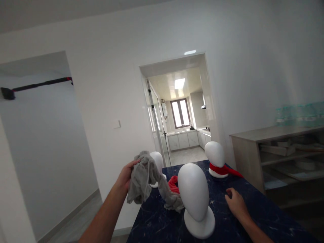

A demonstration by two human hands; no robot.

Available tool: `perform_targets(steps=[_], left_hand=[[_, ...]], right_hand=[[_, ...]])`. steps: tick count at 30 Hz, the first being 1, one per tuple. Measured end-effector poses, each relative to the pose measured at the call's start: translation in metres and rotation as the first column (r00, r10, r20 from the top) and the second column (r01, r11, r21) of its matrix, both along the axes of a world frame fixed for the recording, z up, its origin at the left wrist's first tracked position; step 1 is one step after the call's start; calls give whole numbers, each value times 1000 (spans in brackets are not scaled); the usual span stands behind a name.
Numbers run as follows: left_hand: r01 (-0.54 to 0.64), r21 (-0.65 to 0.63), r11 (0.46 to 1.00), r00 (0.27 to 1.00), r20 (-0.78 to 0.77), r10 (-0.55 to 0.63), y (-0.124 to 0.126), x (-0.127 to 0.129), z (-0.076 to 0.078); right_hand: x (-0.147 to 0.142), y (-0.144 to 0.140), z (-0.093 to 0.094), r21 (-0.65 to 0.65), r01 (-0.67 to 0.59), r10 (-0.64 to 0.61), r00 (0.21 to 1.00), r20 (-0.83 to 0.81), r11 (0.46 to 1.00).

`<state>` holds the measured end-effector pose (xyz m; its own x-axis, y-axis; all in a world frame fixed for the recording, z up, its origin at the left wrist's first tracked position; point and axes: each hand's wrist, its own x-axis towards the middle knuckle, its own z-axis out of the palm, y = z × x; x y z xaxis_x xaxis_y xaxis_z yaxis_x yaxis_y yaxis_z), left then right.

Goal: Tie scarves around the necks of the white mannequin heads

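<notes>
My left hand (pixel 126 175) grips a grey scarf (pixel 145 180), lifted above the left edge of the dark blue marbled table (pixel 243 219); the scarf's tail trails down to the tabletop beside the nearest white mannequin head (pixel 194 197). My right hand (pixel 235 202) rests on the table to the right of that head, fingers curled, holding nothing. A second white head (pixel 157 162) stands behind the scarf. A third head (pixel 215 157) at the far side wears a red scarf (pixel 224 170). Another red cloth (pixel 173 184) lies between the heads.
A grey shelf unit (pixel 278 158) with boards and trays stands to the right. A doorway (pixel 177 111) behind the table leads to a kitchen. An opening in the wall at left holds a black rod (pixel 37 85).
</notes>
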<state>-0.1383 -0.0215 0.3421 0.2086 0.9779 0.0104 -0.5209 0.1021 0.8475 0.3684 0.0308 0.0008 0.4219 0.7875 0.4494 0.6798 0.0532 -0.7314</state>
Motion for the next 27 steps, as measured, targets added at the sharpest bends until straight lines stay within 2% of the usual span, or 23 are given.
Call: perform_targets(steps=[3,5,7,9,12,14,15,16,18,20,22,24,27], left_hand=[[14,-44,999,985,-173,-22,-31,-11,2],[26,-35,999,959,-281,-35,-48,-14,-12],[63,-27,998,932,-355,-68,-60,-13,-38],[113,-83,990,895,-423,-138,-67,-10,-75],[176,-154,972,801,-552,-232,-69,-7,-132],[178,-146,973,738,-634,-230,-66,-9,-160],[166,-126,978,700,-684,-207,-64,-12,-169],[150,-87,985,657,-736,-165,-61,-16,-173],[134,27,991,554,-831,-52,-56,-23,-170],[130,145,981,457,-886,70,-55,-28,-156],[101,232,967,397,-901,175,-56,-28,-139],[60,273,960,395,-890,228,-59,-25,-125],[24,212,977,539,-826,166,-63,-17,-123]], right_hand=[[0,0,0,-7,-2,1,1000,-8,1000],[0,0,0,-9,-4,4,1000,-12,1000],[-1,-1,0,-8,-8,7,1000,-14,1000],[-1,-2,1,-6,-9,9,1000,-14,1000],[-1,-3,3,-6,-3,3,1000,-12,1000],[-1,-4,3,-8,3,-3,1000,-8,1000],[-1,-4,3,-8,4,-4,1000,-5,1000],[0,-4,4,-8,6,-6,1000,-2,1000],[0,-4,4,-9,5,-5,1000,3,1000],[0,-5,4,-11,1,-1,1000,5,1000],[1,-5,4,-13,-4,4,1000,4,1000],[1,-6,4,-14,-8,8,1000,-1,1000],[1,-7,5,-19,-10,10,1000,-15,1000]])
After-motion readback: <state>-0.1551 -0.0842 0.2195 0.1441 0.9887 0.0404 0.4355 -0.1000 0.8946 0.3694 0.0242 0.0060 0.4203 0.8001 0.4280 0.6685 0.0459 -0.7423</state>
